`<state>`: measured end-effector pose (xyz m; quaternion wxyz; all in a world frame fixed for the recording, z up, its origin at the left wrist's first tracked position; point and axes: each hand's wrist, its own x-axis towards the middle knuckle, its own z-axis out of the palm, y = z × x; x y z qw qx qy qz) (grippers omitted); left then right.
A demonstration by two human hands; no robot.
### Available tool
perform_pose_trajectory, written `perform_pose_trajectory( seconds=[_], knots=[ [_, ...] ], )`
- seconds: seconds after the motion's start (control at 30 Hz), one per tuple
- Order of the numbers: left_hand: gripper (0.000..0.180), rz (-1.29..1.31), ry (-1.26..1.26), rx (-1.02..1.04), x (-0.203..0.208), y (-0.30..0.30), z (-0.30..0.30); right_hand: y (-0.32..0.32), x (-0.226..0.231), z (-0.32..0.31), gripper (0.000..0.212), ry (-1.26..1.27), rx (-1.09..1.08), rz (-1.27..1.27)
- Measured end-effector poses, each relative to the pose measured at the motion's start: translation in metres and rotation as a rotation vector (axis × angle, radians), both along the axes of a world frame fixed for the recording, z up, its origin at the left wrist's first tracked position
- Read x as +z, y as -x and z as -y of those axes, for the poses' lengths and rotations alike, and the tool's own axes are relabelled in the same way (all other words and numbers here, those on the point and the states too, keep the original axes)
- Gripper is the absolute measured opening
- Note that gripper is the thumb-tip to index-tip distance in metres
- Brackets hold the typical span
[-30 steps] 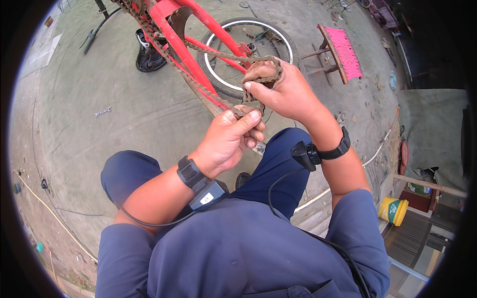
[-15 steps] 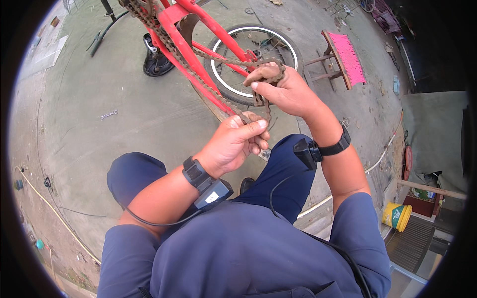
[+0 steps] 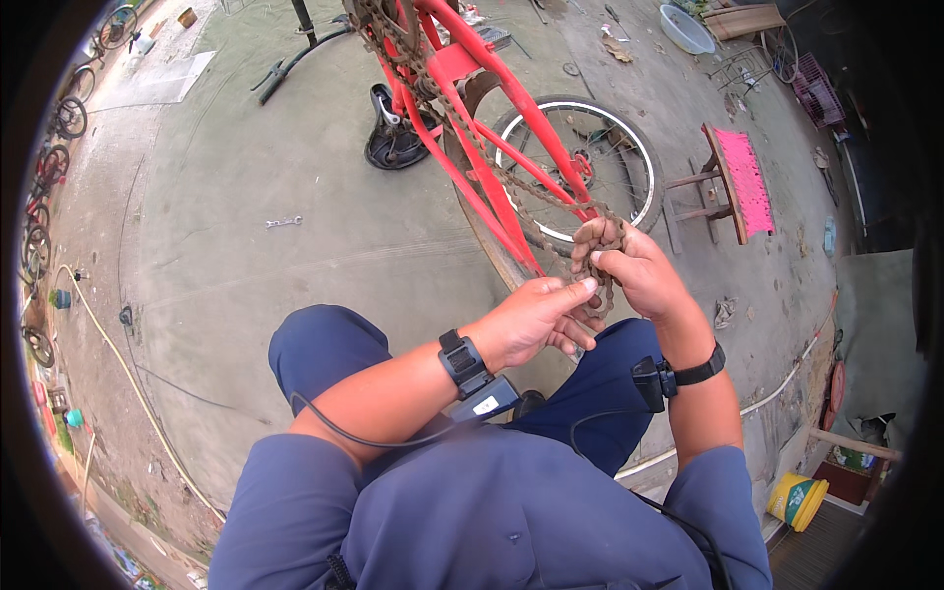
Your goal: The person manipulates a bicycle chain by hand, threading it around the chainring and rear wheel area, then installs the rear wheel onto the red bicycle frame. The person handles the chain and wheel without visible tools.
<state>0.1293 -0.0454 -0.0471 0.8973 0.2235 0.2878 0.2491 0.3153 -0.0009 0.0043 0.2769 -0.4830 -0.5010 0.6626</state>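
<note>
A red bicycle frame [image 3: 462, 79] stands upside down in front of me, its rusty chain [image 3: 511, 192] running down from the chainring at the top to my hands. My right hand [image 3: 634, 270] grips a bunched loop of that chain. My left hand [image 3: 536, 320] pinches the chain just below the right hand, fingertips touching the links. Both wrists wear black bands with small devices and cables. My knees in blue trousers are below the hands.
A loose bicycle wheel [image 3: 629, 167] lies on the concrete behind the frame. A wooden stool with a pink top [image 3: 742, 182] stands to the right, a wrench [image 3: 283, 223] lies at left, a yellow bucket [image 3: 798, 500] sits at lower right, a hose [image 3: 108, 339] runs along the left.
The view has shifted, so the frame and wheel now appear lower. Both hands stayed on the chain, the left hand moving up close to the right.
</note>
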Motion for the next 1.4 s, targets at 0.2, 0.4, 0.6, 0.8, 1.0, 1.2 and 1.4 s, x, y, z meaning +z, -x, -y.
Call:
perform_pose_trajectory(
  seconds=[0.2, 0.4, 0.6, 0.8, 1.0, 1.2, 1.4],
  knots=[
    [0.058, -0.209, -0.181, 0.031, 0.002, 0.021, -0.028, 0.001, -0.007, 0.011, 0.033, 0.100, -0.203, -0.136],
    [0.044, -0.320, -0.326, 0.279, 0.009, 0.039, -0.046, 0.006, -0.025, 0.025, 0.039, 0.190, -0.299, -0.325],
    [0.030, -0.275, -0.376, 0.293, 0.009, 0.043, -0.050, 0.008, -0.038, 0.035, 0.044, 0.249, -0.410, -0.445],
    [0.028, -0.305, -0.396, 0.338, 0.007, 0.045, -0.058, 0.007, -0.046, 0.041, 0.041, 0.198, -0.374, -0.445],
    [0.026, -0.267, -0.367, 0.527, 0.021, 0.066, -0.078, 0.013, -0.048, 0.049, 0.041, 0.201, -0.449, -0.442],
    [0.027, -0.263, -0.397, 0.704, 0.043, 0.099, -0.112, 0.010, -0.048, 0.050, 0.034, 0.203, -0.403, -0.513],
    [0.036, -0.362, -0.442, 0.772, 0.041, 0.135, -0.142, 0.010, -0.054, 0.047, 0.029, 0.177, -0.471, -0.389]
  ],
)
